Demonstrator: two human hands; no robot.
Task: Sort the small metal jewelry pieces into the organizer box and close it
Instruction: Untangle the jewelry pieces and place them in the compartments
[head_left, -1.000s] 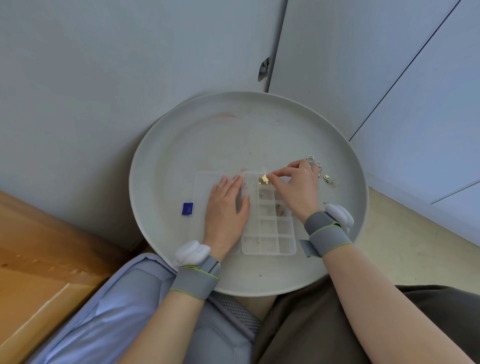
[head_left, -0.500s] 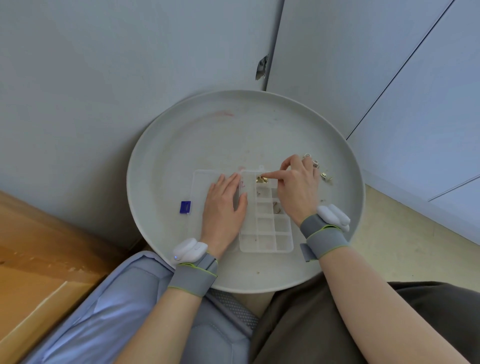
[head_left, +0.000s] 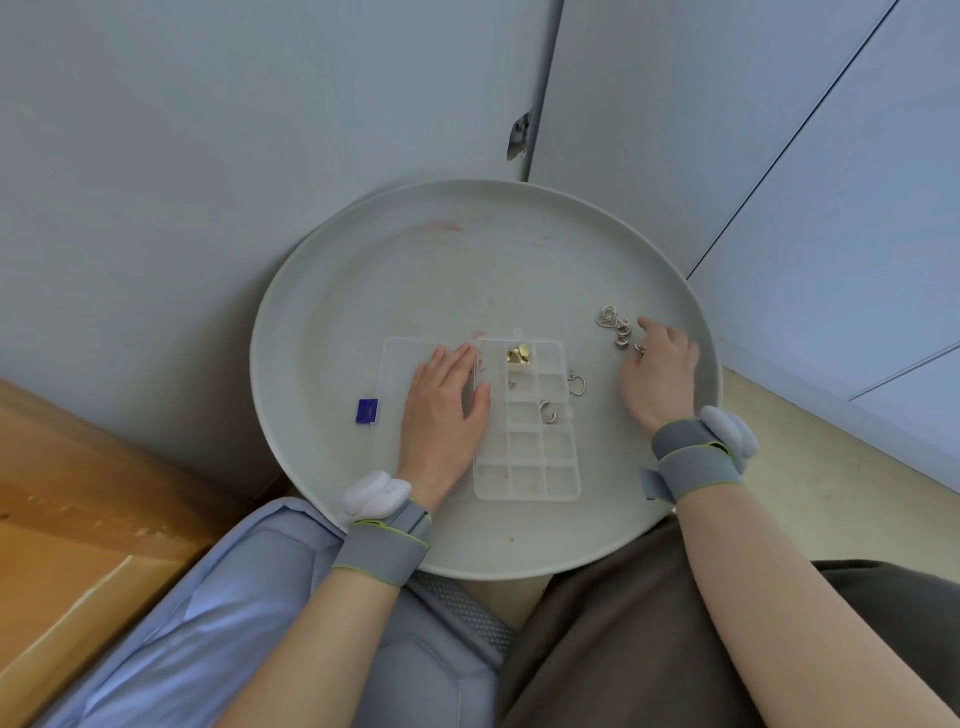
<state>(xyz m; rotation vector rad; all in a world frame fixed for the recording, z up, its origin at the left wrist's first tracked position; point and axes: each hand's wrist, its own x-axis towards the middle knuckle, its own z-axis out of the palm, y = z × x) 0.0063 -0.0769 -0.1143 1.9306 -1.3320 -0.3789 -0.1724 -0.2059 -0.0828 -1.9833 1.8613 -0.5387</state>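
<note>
1. The fingers (head_left: 647, 326) of the right hand (head_left: 660, 374) curl down at the loose cluster of small silver metal rings and heart charms (head_left: 615, 325), the forefinger reaching furthest. One ring lies right at the fingertips, but I cannot tell whether it is pinched.
2. The left hand (head_left: 441, 400) lies flat, fingers straight and pressed together, on the clear lid (head_left: 397, 364) of the open transparent plastic organizer box (head_left: 524, 452).
3. This looks like the fetching step. Gold pieces (head_left: 518, 354) already sit in a top compartment, and a wire heart (head_left: 576, 383) lies just outside the box's right wall.
4. The next move likely calls for a fine pinch on a single ring and a short carry left to a free compartment. The lid is not yet closed.
5. Both forearms reach in from below, palms down over the round grey tray (head_left: 363, 249), with grey wristbands (head_left: 382, 545) at the wrists.
</note>
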